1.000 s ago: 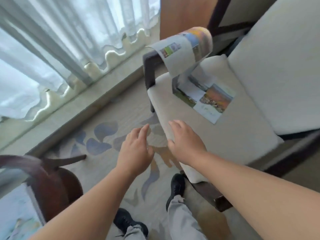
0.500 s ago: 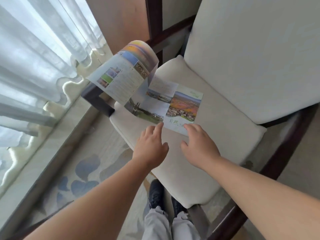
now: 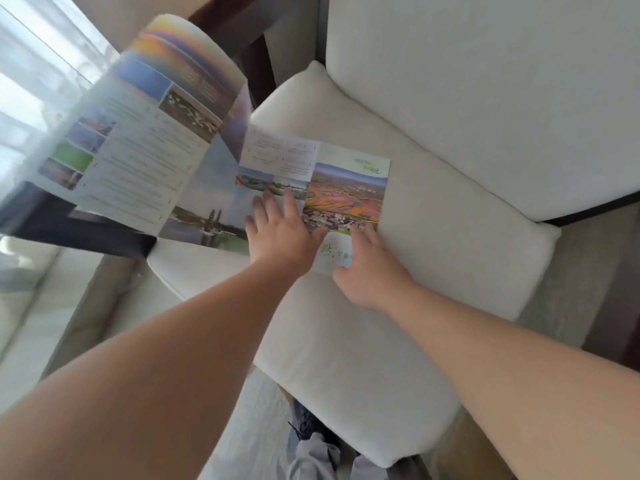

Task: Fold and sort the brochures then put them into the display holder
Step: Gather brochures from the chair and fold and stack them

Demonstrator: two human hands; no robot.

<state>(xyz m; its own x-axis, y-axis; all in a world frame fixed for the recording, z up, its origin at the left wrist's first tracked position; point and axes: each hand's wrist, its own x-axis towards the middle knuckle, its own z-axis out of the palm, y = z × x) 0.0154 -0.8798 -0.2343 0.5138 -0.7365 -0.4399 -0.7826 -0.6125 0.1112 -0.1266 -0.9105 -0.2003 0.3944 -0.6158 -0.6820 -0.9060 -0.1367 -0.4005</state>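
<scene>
Cream fabric covers the wide armchair seat cushion (image 3: 346,341), and the large unfolded colour-printed paper brochure (image 3: 346,188) lies on its far left part. The brochure's right panels are flat on the cushion and its left panels arch up over the dark wooden armrest (image 3: 86,230). The left hand (image 3: 280,230), which half a second ago only reached the brochure's near edge, now lies flat with fingers spread on a middle panel. The right hand (image 3: 367,268) has likewise come onto the near right corner, fingers straight on the paper, thumb at its near edge.
</scene>
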